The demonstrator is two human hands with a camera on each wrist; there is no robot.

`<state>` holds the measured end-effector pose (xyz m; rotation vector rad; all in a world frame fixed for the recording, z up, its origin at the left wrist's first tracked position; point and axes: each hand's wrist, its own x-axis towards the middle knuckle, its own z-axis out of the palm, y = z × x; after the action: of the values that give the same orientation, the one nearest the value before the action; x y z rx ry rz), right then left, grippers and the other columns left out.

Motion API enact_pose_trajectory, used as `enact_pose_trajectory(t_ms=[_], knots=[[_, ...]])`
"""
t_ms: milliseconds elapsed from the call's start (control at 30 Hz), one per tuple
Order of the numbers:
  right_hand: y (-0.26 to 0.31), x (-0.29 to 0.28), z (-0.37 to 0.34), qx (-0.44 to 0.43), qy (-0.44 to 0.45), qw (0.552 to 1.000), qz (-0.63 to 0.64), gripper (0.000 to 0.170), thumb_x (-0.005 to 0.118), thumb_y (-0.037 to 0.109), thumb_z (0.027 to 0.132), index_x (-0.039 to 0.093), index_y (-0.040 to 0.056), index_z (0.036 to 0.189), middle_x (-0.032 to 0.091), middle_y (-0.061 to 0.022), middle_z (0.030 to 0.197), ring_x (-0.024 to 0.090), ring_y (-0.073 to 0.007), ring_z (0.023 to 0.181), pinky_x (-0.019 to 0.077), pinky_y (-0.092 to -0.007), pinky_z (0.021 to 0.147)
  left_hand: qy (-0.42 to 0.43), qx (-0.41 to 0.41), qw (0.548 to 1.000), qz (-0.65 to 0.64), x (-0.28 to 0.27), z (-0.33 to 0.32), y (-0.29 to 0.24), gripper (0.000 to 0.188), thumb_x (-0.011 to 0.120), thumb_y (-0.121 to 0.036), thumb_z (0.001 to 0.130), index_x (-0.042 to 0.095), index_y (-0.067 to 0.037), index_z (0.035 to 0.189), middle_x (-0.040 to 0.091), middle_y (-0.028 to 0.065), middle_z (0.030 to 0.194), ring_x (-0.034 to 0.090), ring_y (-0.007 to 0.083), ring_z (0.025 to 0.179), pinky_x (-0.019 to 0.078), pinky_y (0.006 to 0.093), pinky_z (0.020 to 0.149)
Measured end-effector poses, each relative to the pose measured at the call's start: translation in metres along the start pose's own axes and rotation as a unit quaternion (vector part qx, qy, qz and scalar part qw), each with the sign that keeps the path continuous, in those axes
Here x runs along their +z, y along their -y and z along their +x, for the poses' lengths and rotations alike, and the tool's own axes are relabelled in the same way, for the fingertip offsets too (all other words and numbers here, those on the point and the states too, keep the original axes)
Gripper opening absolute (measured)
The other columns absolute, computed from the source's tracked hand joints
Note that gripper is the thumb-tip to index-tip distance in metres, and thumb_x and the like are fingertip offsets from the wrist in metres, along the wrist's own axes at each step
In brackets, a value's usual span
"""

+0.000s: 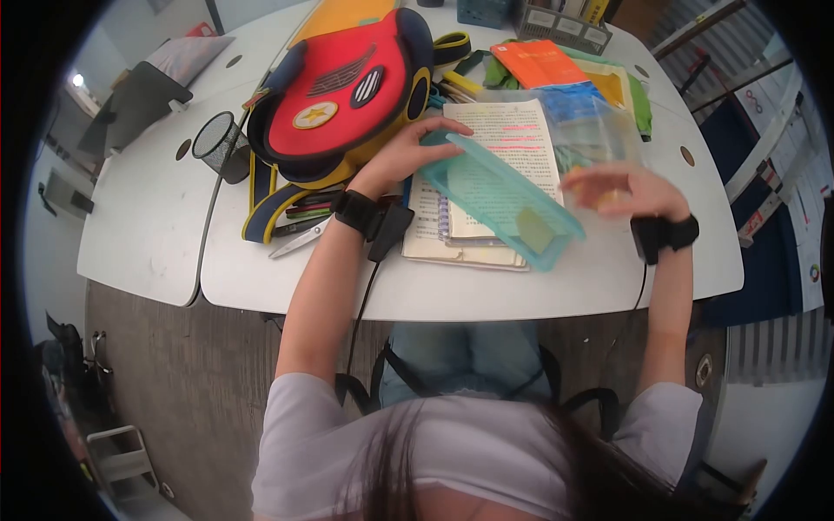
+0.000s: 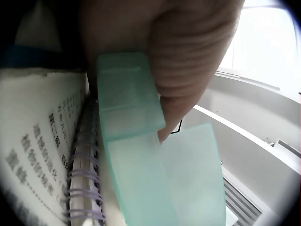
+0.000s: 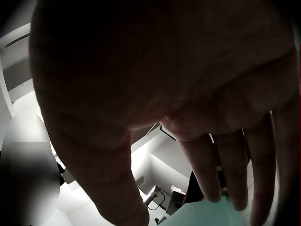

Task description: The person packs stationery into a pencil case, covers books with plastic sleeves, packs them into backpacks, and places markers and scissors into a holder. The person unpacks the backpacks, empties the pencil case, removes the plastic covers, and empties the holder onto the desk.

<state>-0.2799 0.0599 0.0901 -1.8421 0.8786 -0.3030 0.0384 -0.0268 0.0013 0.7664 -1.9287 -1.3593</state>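
My left hand (image 1: 423, 154) grips the upper left end of a long, translucent teal plastic pencil box (image 1: 497, 201). The box slants over an open book (image 1: 512, 130) with pink-highlighted lines, and a yellowish piece (image 1: 534, 230) shows at its lower right end. In the left wrist view, the thumb side of the hand presses against the teal plastic (image 2: 134, 117), beside a spiral-bound notebook (image 2: 84, 179). Slightly blurred, my right hand (image 1: 627, 189) is off the box's right side, its fingers extended and spread in the right wrist view, holding nothing.
A red backpack (image 1: 347, 95) with yellow and navy trim stands at the left, beside a black mesh pen cup (image 1: 221, 143). Scissors (image 1: 300, 239) and pens lie below it. Behind the book are an orange booklet (image 1: 537, 65) and a clear pouch (image 1: 599, 130). A grey basket (image 1: 565, 30) stands farther back.
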Motion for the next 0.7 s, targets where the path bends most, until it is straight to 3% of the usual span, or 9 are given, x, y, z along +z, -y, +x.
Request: enact_pose_trajectory(t_ms=[100,167,233,400,467,533,600,700], knots=[[-0.007,-0.032,0.037,0.012,-0.153,0.988,-0.022,0.037,0.056,0.024,0.086,0.056,-0.0003,0.114,0.060,-0.0068,0.106,0.057,-0.0132,0.091,0.0446,-0.0273,0.083,0.007,0.007,1.000,-0.001,0.003,0.001,0.002,0.031,0.058,-0.011,0.078,0.059,-0.006,0.108,0.055,0.0038,0.113,0.048,0.0136,0.106,0.0357,0.0266,0.093],[-0.022,-0.055,0.078,-0.031,-0.207,0.969,-0.133,0.032,0.053,0.024,0.088,0.059,-0.0002,0.107,0.062,-0.0058,0.101,0.057,-0.0129,0.090,0.0452,-0.0274,0.082,0.008,0.013,1.000,-0.001,0.003,0.000,0.001,0.032,0.057,-0.011,0.077,0.059,-0.006,0.109,0.055,0.0034,0.112,0.049,0.0132,0.104,0.0358,0.0267,0.093],[-0.030,-0.067,0.122,-0.068,-0.207,0.941,-0.260,0.030,0.053,0.024,0.088,0.061,0.0004,0.105,0.063,-0.0058,0.099,0.058,-0.0129,0.091,0.0456,-0.0287,0.081,0.018,0.026,0.999,0.007,0.003,-0.001,0.000,0.034,0.056,-0.010,0.076,0.060,-0.007,0.110,0.056,0.0033,0.109,0.048,0.0137,0.103,0.0350,0.0270,0.094],[-0.047,-0.061,0.210,-0.046,-0.181,0.924,-0.333,0.026,0.055,0.020,0.083,0.064,0.0016,0.098,0.065,-0.0116,0.090,0.062,-0.0201,0.082,0.0475,-0.0310,0.074,0.039,0.102,0.993,0.038,0.000,0.003,0.009,0.031,0.056,-0.009,0.076,0.063,-0.008,0.106,0.057,0.0036,0.104,0.047,0.0156,0.101,0.0336,0.0272,0.094],[-0.046,-0.056,0.228,0.053,-0.162,0.879,-0.446,0.026,0.057,0.021,0.079,0.066,0.0016,0.093,0.065,-0.0142,0.084,0.063,-0.0251,0.078,0.0481,-0.0324,0.072,0.045,0.111,0.992,0.040,0.001,0.004,0.007,0.030,0.056,-0.009,0.076,0.064,-0.008,0.104,0.057,0.0037,0.102,0.047,0.0163,0.101,0.0334,0.0272,0.094],[-0.043,-0.053,0.237,0.071,-0.178,0.877,-0.440,0.027,0.061,0.024,0.074,0.066,0.0005,0.088,0.065,-0.0159,0.082,0.063,-0.0279,0.078,0.0484,-0.0342,0.072,0.025,0.094,0.995,0.035,0.004,0.003,0.006,0.031,0.056,-0.006,0.074,0.067,-0.013,0.102,0.059,0.0049,0.102,0.048,0.0173,0.097,0.0370,0.0277,0.091],[-0.036,-0.050,0.241,0.103,-0.177,0.837,-0.507,0.031,0.063,0.022,0.071,0.065,-0.0004,0.092,0.065,-0.0183,0.087,0.063,-0.0293,0.082,0.0495,-0.0367,0.074,0.019,0.088,0.996,0.029,0.005,0.004,0.010,0.031,0.057,-0.006,0.073,0.067,-0.013,0.102,0.059,0.0045,0.098,0.048,0.0172,0.096,0.0375,0.0275,0.090],[-0.020,-0.040,0.239,0.152,-0.164,0.824,-0.520,0.036,0.068,0.024,0.068,0.065,-0.0013,0.093,0.064,-0.0192,0.092,0.063,-0.0291,0.086,0.0499,-0.0372,0.075,0.020,0.088,0.995,0.035,0.004,0.004,0.010,0.029,0.058,-0.007,0.074,0.066,-0.011,0.102,0.059,0.0040,0.097,0.048,0.0166,0.096,0.0367,0.0272,0.091]])
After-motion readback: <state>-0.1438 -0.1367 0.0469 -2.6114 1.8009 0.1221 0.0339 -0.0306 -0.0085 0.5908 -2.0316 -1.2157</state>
